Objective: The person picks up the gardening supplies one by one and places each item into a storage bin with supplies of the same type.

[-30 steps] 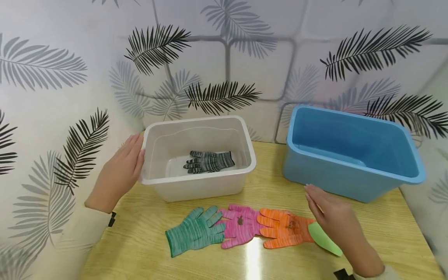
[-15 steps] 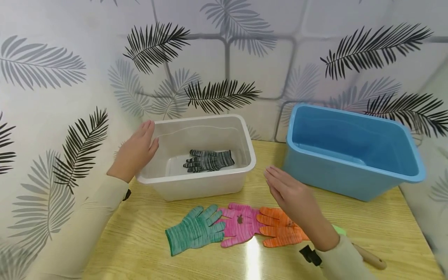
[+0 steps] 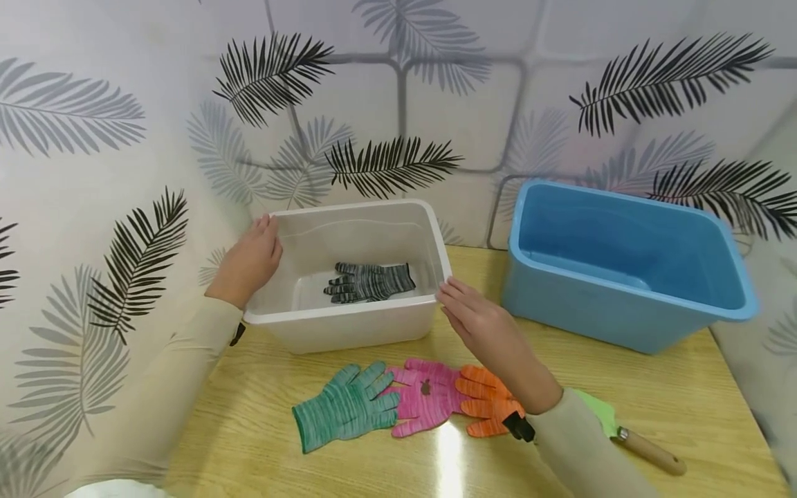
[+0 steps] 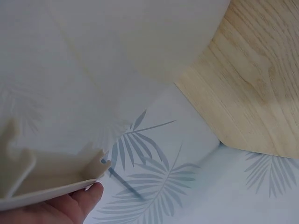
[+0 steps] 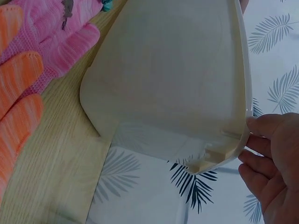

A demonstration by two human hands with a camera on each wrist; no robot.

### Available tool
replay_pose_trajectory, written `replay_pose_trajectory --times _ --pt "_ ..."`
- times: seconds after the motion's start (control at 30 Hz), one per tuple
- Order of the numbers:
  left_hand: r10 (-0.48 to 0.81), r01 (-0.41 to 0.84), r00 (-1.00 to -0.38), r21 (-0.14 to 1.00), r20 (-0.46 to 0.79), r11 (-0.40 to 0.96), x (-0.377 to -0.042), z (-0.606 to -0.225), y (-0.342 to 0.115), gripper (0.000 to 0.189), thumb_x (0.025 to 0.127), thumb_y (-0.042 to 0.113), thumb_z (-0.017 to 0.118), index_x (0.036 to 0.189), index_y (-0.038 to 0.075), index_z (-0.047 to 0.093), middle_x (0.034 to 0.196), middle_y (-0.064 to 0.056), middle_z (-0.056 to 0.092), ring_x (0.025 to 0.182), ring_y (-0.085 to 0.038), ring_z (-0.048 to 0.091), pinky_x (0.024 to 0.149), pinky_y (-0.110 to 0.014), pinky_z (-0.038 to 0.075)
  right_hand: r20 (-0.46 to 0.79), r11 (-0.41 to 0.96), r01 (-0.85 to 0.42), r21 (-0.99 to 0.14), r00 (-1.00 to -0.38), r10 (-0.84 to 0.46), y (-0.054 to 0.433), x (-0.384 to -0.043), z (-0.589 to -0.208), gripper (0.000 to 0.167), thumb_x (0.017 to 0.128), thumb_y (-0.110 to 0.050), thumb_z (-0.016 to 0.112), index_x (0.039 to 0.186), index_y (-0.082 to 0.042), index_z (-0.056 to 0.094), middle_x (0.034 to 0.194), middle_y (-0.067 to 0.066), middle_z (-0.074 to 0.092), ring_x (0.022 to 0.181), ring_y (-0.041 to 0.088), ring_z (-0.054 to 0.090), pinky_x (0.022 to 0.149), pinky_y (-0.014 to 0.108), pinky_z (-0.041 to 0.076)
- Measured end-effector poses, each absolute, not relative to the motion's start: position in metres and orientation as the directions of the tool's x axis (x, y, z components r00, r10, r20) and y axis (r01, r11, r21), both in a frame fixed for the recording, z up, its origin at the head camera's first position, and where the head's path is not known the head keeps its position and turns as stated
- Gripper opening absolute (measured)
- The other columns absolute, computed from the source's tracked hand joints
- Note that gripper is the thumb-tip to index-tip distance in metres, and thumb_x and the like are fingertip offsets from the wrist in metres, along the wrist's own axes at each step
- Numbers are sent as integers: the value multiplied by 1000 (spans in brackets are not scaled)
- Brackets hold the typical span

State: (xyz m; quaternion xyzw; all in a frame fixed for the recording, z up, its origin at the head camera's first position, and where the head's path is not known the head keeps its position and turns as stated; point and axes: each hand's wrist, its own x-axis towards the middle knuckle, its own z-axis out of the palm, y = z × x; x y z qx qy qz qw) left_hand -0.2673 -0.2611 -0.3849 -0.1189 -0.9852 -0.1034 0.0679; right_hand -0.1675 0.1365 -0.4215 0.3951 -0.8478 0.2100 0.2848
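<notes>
A white plastic bin stands on the table with a black-and-grey striped glove lying inside it. My left hand holds the bin's left rim near the back corner; in the left wrist view its fingertips lie under the rim. At the front right corner my right hand grips the rim, its fingers below the lip. In front of the bin lie a green glove, a pink glove and an orange glove, overlapping in a row. The right forearm hides part of the orange one.
A blue plastic bin stands to the right at the back of the table. A hand trowel with a green blade and wooden handle lies at the right, partly behind the sleeve. A leaf-patterned wall closes off the back.
My right hand has moved left from in front of the blue bin to the white bin's front right corner. The left hand has shifted up along the left rim. The gloves stay put.
</notes>
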Motion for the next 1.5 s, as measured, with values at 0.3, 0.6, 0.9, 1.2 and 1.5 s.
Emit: replay_pose_trajectory --times 0.3,0.6,0.9,1.2,1.5 --pt "234 269 -956 216 175 938 -273 -387 -260 49 96 12 34 137 -14 30 142 -32 27 133 -43 22 109 -49 18 699 549 -811 -200 -511 -501 129 -181 -421 28 86 -15 63 108 1 66 110 14 64 111 28 57 87 41 48" --pt "185 225 -965 229 186 947 -269 -389 -262 50 95 10 36 139 -12 29 143 -31 26 134 -41 22 109 -49 19 679 517 -798 -308 -566 -468 127 -182 -424 24 86 -15 62 104 0 67 110 10 64 113 24 56 93 36 45" --pt "193 244 -953 217 233 945 -269 -392 -260 49 92 7 41 137 -13 33 141 -30 32 132 -40 27 108 -48 23 689 517 -787 -337 -580 -434 127 -179 -425 24 79 -2 69 103 0 67 109 11 64 112 24 56 95 34 44" --pt "209 259 -947 197 244 946 -271 -394 -258 49 92 8 42 136 -13 34 141 -29 33 133 -39 28 109 -46 22 706 508 -789 -346 -575 -413 128 -174 -429 24 78 -1 70 102 0 68 108 10 65 110 22 57 94 31 44" --pt "244 293 -937 179 251 939 -271 -390 -254 48 93 8 40 136 -13 35 140 -28 35 133 -36 29 110 -41 21 727 515 -787 -338 -567 -388 129 -167 -431 26 75 2 72 101 1 69 106 11 66 108 24 58 93 34 46"
